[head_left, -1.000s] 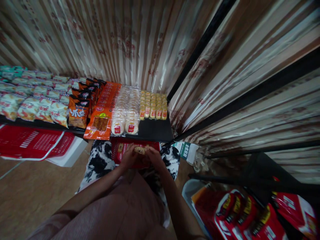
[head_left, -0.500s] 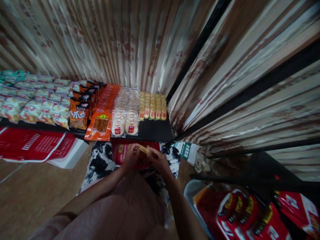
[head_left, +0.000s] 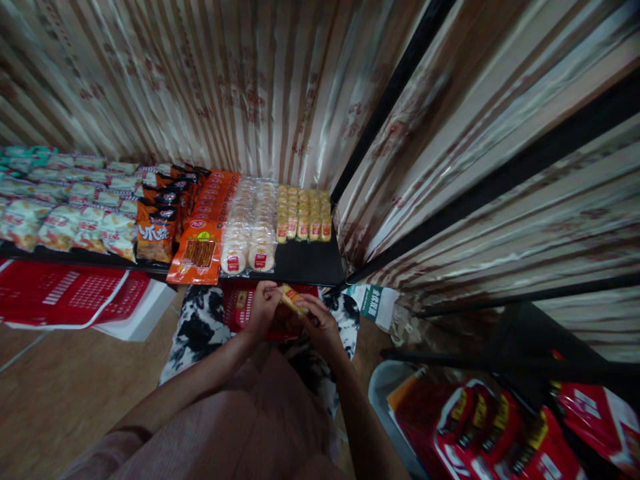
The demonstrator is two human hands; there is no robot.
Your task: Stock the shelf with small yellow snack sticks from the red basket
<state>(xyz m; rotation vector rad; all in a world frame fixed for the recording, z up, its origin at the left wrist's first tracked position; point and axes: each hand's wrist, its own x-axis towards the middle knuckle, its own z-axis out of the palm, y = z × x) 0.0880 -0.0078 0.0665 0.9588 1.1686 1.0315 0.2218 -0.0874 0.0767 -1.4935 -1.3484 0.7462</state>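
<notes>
Between my two hands, over my lap, is a small yellow snack packet [head_left: 291, 298] with a bit of red print. My left hand [head_left: 265, 305] pinches its left end. At its right end the fingers of my right hand [head_left: 319, 319] are closed on it. Below them a red basket [head_left: 241, 308] sits between my knees, its contents mostly hidden by my hands. On the black shelf [head_left: 313, 261] ahead, rows of like yellow packets [head_left: 303, 215] stand at the right end, beside white round rice crackers [head_left: 247, 257] in clear wrappers.
Orange bags of stick snacks [head_left: 196, 257], orange-black bags [head_left: 155, 237] and white snack bags [head_left: 80, 223] line the shelf leftward. A red basket [head_left: 65, 293] lies below left. Black rack bars [head_left: 480, 183] cross at right, above a bin [head_left: 383, 393] with red packages [head_left: 500, 427].
The yellow packet has turned in my hands, so its printed face now shows more. My right hand's fingers have shifted along its end. The shelf goods stay put.
</notes>
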